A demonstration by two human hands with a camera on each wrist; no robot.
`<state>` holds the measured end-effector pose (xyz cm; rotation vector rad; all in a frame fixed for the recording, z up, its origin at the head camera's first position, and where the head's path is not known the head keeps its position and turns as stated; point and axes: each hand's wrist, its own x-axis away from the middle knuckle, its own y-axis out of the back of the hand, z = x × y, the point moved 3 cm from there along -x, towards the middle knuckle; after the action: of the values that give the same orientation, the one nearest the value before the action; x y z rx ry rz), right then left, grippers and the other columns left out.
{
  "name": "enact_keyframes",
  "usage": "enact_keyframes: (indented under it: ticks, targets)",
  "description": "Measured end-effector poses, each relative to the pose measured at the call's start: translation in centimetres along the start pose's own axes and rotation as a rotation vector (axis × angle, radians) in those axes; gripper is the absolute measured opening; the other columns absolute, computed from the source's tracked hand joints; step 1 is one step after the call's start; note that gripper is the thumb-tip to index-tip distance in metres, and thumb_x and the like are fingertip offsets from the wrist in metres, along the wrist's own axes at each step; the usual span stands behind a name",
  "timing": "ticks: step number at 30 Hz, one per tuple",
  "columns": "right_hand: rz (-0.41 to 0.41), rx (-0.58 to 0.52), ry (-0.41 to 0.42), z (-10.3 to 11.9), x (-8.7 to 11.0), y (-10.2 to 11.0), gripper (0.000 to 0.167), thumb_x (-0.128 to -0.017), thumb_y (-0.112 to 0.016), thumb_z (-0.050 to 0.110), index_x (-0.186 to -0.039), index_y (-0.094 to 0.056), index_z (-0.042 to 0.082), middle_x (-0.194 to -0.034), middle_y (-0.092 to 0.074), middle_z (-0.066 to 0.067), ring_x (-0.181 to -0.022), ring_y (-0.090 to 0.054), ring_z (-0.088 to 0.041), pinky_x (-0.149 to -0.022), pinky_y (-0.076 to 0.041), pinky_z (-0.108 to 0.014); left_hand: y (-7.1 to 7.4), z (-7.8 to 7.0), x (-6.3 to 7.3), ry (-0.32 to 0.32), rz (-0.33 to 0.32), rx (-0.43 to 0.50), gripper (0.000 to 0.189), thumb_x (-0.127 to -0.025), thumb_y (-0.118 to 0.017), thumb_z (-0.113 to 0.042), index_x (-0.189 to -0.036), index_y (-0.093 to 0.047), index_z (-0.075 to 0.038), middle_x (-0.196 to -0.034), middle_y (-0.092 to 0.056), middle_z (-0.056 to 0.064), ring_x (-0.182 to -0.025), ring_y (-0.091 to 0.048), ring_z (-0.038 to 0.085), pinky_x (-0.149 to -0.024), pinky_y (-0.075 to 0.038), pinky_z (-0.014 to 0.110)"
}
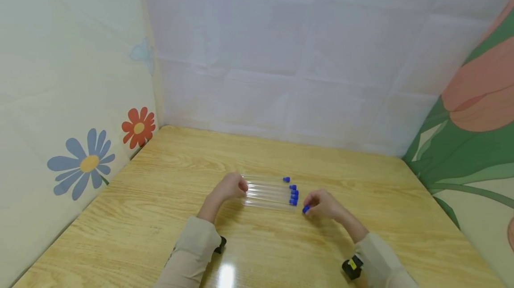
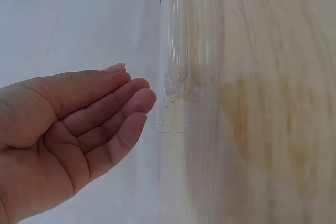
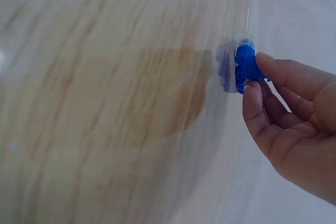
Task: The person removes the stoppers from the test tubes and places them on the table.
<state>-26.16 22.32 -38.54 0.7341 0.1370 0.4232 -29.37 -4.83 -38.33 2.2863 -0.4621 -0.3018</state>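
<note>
Several clear test tubes (image 1: pixel 267 189) lie side by side on the table, most with blue stoppers (image 1: pixel 294 195) in their right ends. The nearest tube (image 1: pixel 271 205) has an open right end, its rim (image 3: pixel 243 36) showing in the right wrist view. Between thumb and fingertips my right hand (image 1: pixel 324 204) pinches a loose blue stopper (image 1: pixel 306 209), just right of that open end. My left hand (image 1: pixel 230 188) is beside the rounded left ends of the tubes. In the left wrist view its fingers (image 2: pixel 118 103) are loosely bent and hold nothing.
The wood-grain table (image 1: pixel 180 230) reaches back to a white cloth backdrop (image 1: pixel 281 78). Flower-printed panels stand on the left (image 1: pixel 72 78) and right (image 1: pixel 478 154). A black wrist device (image 1: pixel 352 268) is at the right sleeve.
</note>
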Motion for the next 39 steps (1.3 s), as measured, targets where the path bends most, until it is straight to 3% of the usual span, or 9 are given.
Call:
enact_keyframes:
  ticks: [5,13,18,25,33,39]
  targets:
    - [0.021,0.003,-0.034,-0.2,-0.1,-0.3,0.017,-0.066,-0.069,-0.009,-0.08,-0.06,-0.006,-0.075,-0.059,-0.006,-0.068,-0.052,-0.018,-0.062,-0.046,-0.031,0.1,0.1,0.0,0.035,-0.005,0.034,0.008,-0.071,-0.066,0.008,-0.078,-0.066,0.003,-0.075,-0.064,0.007,-0.07,-0.059,0.018,-0.063,-0.05,0.027]
    - [0.072,-0.041,0.047,-0.6,-0.4,-0.7,0.018,-0.064,-0.069,-0.012,-0.079,-0.059,-0.011,-0.072,-0.059,-0.008,-0.065,-0.052,-0.015,-0.057,-0.045,-0.023,0.1,-0.1,0.0,0.027,-0.01,0.048,0.009,-0.073,-0.066,0.007,-0.081,-0.066,0.004,-0.076,-0.064,0.009,-0.071,-0.06,0.019,-0.064,-0.05,0.026]
    - [0.106,-0.061,0.053,-0.6,-0.4,-0.6,0.022,-0.064,-0.07,-0.01,-0.083,-0.058,-0.012,-0.076,-0.059,-0.008,-0.068,-0.052,-0.016,-0.058,-0.046,-0.023,0.0,-0.2,-0.2,-0.018,-0.001,0.052,0.008,-0.073,-0.064,0.008,-0.08,-0.066,0.004,-0.076,-0.063,0.01,-0.07,-0.059,0.018,-0.064,-0.05,0.026]
    - [0.143,-0.096,0.036,-0.8,-0.2,0.2,0.029,-0.067,-0.068,-0.009,-0.093,-0.055,-0.013,-0.085,-0.06,-0.013,-0.076,-0.055,-0.023,-0.066,-0.049,-0.028,0.0,-0.5,-1.1,-0.152,0.033,0.029,0.011,-0.074,-0.063,0.012,-0.082,-0.066,0.005,-0.078,-0.063,0.008,-0.073,-0.059,0.018,-0.065,-0.05,0.024]
    - [0.152,-0.154,0.042,-1.2,-0.2,0.8,0.03,-0.073,-0.063,-0.01,-0.099,-0.051,-0.018,-0.091,-0.058,-0.023,-0.082,-0.056,-0.029,-0.071,-0.05,-0.028,-0.6,-0.5,-1.7,-0.188,0.08,-0.048,0.018,-0.068,-0.062,0.019,-0.076,-0.066,0.004,-0.074,-0.062,0.007,-0.07,-0.059,0.019,-0.062,-0.049,0.022]
    - [0.15,-0.176,0.053,-1.2,-0.2,0.9,0.028,-0.075,-0.062,-0.01,-0.099,-0.05,-0.02,-0.092,-0.057,-0.025,-0.085,-0.055,-0.032,-0.072,-0.049,-0.027,-1.1,-0.4,-1.9,-0.223,0.08,-0.11,0.016,-0.066,-0.063,0.018,-0.073,-0.066,0.004,-0.071,-0.062,0.006,-0.067,-0.057,0.018,-0.061,-0.049,0.023]
